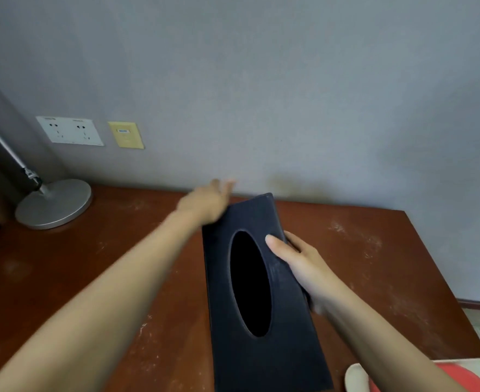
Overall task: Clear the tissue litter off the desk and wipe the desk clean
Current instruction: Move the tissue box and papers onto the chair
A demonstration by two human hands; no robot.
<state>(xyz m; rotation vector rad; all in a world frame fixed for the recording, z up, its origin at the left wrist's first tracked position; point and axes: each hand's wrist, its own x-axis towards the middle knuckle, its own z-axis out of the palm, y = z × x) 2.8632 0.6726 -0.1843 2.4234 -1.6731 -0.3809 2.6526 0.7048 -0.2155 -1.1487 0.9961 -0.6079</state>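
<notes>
Plainly, step in hand: the black tissue box (261,292) is held up off the desk (77,278), which I judge to be making room for wiping rather than the wiping itself; no cloth or tissue shows in either hand.
Right hand: the right hand (298,267) grips the box's right edge, thumb lying on the top face beside the oval opening, fingers curled under the side.
Left hand: the left hand (207,202) reaches out past the box's far left corner toward the wall (261,80); it is blurred, its fingers look spread and loose, and I cannot tell whether it touches the box or the desk.
Tissue litter: no balled tissue is in view; only pale specks and smears lie on the brown desk top, thickest to the right of the box and along the near left.
Container, tissue box: the oval slot shows only darkness; no tissue pokes out; whether anything is inside cannot be told.
Container, near right: a pale-rimmed tray or bin with red inside (431,374) sits at the near right corner, cut by the frame; its contents are unclear.
Other things: a lamp base (55,203) stands far left on the desk; wall sockets (69,130) above it.
Next move, as I judge it: set the box aside clear of the dusty patch, then fetch something to wipe with; a firm hold matters, since the box is held by one edge.
</notes>
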